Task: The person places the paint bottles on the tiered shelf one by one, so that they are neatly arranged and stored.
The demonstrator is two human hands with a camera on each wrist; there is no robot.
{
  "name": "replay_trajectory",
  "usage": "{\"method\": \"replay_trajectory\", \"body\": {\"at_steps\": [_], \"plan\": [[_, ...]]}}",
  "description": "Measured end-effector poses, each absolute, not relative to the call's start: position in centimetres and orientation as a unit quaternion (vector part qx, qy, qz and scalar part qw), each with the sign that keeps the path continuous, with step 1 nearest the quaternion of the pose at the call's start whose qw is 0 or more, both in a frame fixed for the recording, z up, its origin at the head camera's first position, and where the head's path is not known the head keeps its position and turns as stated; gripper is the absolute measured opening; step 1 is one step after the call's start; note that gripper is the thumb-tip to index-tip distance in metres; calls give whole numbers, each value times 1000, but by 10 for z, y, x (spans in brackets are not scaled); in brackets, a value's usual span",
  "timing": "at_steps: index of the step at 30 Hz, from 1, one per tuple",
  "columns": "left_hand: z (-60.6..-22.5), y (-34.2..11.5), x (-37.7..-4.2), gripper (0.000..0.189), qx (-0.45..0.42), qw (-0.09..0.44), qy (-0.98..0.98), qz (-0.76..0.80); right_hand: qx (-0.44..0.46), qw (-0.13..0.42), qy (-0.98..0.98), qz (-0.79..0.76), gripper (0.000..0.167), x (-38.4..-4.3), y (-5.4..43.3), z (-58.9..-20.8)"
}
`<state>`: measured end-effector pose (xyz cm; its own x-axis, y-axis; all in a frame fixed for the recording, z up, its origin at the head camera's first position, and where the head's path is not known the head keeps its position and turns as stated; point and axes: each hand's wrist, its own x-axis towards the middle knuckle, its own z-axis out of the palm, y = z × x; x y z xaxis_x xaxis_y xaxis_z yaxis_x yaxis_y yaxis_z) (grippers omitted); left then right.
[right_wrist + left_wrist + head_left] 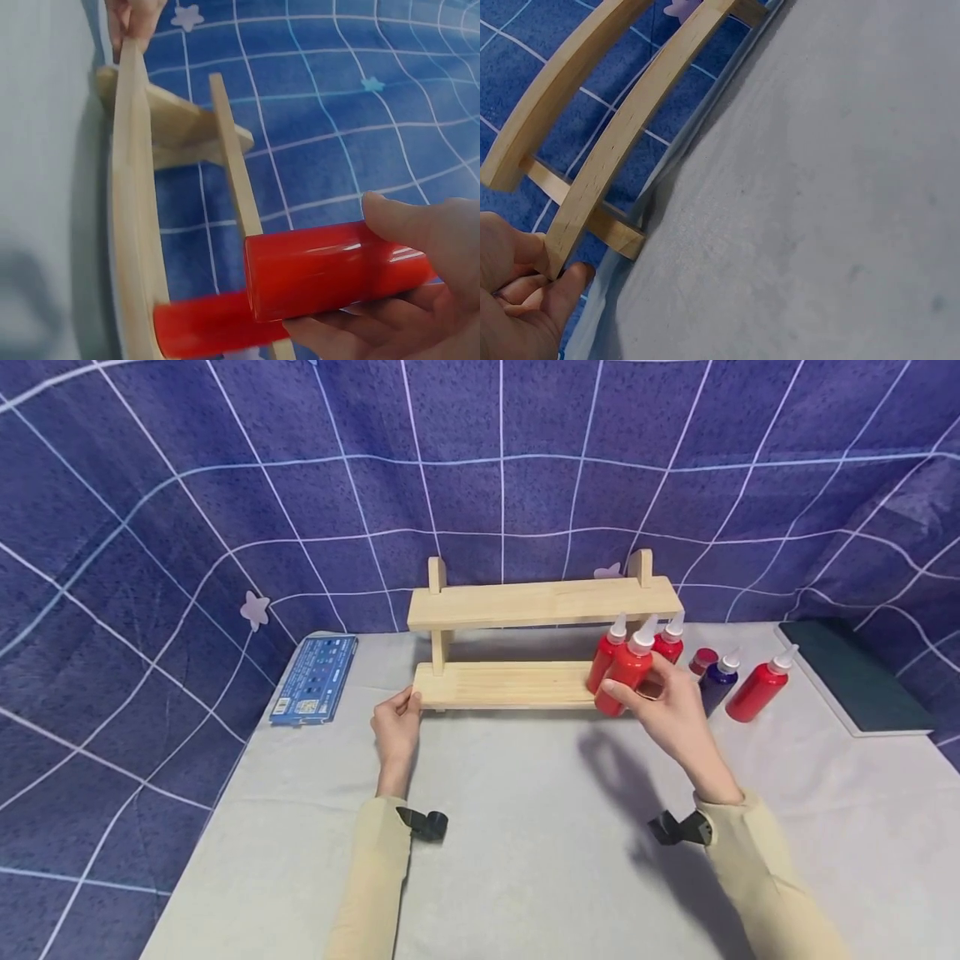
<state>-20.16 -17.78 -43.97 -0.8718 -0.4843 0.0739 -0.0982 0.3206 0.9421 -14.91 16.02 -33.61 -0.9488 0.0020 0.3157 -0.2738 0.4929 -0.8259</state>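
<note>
A two-tier wooden shelf rack stands at the back of the table. My left hand pinches the left end of its lower board between thumb and fingers. My right hand grips a red squeeze bottle with a white nozzle, held upright in front of the lower board's right part. In the right wrist view the base of the held bottle is off the board. Behind it, another red bottle stands on the lower board. A third red bottle is partly hidden by my right hand.
Right of the rack are a dark purple bottle, a red bottle and a small red-topped item. A dark green book-like slab lies at far right, a blue box at left. A blue gridded cloth hangs behind.
</note>
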Motion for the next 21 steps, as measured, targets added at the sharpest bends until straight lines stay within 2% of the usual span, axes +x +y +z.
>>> {"method": "replay_trajectory", "body": {"at_steps": [7, 21], "plan": [[-438, -177, -201, 28, 184, 178, -792, -554, 96, 110, -840, 522, 35, -159, 140, -345], [-441, -176, -204, 28, 179, 180, -779, -573, 101, 89, -806, 576, 39, -182, 104, -367]]}}
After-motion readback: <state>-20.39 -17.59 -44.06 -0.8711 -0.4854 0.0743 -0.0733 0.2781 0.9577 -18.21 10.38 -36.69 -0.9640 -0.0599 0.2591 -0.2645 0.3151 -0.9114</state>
